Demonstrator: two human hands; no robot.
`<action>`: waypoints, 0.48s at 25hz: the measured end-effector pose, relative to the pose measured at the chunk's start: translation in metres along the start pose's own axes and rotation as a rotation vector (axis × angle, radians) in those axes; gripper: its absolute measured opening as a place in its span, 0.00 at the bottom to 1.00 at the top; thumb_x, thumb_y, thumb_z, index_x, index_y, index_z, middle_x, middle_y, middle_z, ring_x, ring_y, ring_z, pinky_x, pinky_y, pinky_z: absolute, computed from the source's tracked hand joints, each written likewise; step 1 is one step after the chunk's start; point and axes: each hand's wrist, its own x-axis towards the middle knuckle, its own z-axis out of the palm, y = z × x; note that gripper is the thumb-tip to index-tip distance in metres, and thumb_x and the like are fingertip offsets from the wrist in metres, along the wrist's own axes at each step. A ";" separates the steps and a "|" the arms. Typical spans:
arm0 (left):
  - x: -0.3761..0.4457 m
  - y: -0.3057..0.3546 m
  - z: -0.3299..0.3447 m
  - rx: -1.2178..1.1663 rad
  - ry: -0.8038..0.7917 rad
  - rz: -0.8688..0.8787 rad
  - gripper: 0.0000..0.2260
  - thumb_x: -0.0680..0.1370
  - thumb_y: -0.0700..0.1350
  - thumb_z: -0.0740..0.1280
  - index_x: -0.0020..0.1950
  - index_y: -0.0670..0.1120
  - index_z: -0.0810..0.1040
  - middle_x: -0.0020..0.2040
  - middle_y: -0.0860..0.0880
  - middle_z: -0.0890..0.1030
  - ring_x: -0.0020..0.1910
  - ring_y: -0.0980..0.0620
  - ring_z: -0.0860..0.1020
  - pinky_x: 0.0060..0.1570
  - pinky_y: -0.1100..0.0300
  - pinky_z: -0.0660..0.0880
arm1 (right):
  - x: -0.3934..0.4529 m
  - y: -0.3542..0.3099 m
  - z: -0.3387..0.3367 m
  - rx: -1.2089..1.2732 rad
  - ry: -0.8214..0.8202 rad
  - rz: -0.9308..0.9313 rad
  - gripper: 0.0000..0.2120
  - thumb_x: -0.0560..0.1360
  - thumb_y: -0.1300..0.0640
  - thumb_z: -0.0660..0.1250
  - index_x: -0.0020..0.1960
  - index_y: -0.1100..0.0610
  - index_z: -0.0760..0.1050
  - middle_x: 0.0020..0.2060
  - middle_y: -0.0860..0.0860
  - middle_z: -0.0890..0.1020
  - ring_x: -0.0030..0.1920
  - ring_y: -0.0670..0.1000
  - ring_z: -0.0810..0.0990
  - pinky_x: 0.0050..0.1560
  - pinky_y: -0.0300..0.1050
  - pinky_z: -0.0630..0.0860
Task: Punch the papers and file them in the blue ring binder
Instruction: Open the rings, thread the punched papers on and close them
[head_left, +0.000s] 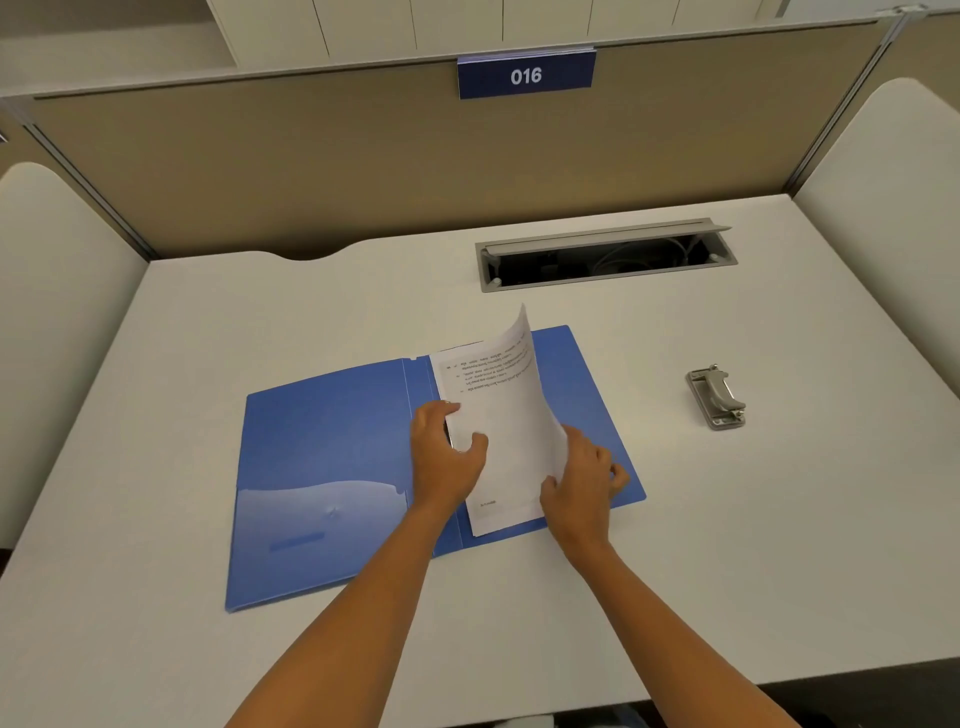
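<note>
Filing stage, seen from your head camera. The blue ring binder (332, 467) lies open and flat on the desk (727, 545), and the papers (506, 436) already rest on its right-hand leaf, between your two hands. Your left hand (447, 452) curls over the sheets' left edge at the spine, thumb on top and fingers wrapped round the margin. The ring mechanism under that hand is hidden, so whether the holes sit on the rings cannot be told. Your right hand (584, 480) pinches the right edge of the top sheet, which bows upward to a free far corner. The hole punch (717, 397) stands idle well to the right of your right hand. By this layout, punching appears done; what seems left is seating the sheets, flattening them and closing the cover.

Materials: the binder is thin, smooth, slightly glossy plastic, with a translucent pocket on the leaf left of your left hand. The papers are matte white, printed and limp. The punch is grey metal with a curved lever. The desk is pale and matte.
</note>
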 end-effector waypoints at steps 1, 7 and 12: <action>0.002 0.012 0.003 -0.160 -0.073 -0.083 0.13 0.75 0.46 0.71 0.59 0.47 0.77 0.58 0.51 0.77 0.60 0.50 0.75 0.56 0.59 0.74 | -0.002 0.001 0.002 0.025 0.018 -0.104 0.25 0.70 0.62 0.72 0.65 0.54 0.72 0.54 0.53 0.79 0.58 0.56 0.76 0.64 0.52 0.65; 0.006 0.035 0.014 -0.779 -0.346 -0.654 0.12 0.79 0.48 0.66 0.60 0.46 0.75 0.51 0.44 0.83 0.50 0.45 0.81 0.51 0.48 0.79 | -0.017 -0.005 0.013 0.433 -0.181 -0.271 0.19 0.72 0.53 0.72 0.62 0.49 0.72 0.66 0.49 0.75 0.64 0.49 0.74 0.64 0.46 0.73; 0.004 0.024 0.012 -0.999 -0.415 -0.728 0.11 0.79 0.51 0.65 0.58 0.48 0.76 0.52 0.42 0.84 0.52 0.43 0.82 0.53 0.47 0.79 | -0.017 -0.012 0.009 0.543 -0.199 -0.209 0.28 0.69 0.39 0.71 0.64 0.48 0.70 0.62 0.41 0.74 0.61 0.42 0.74 0.62 0.34 0.69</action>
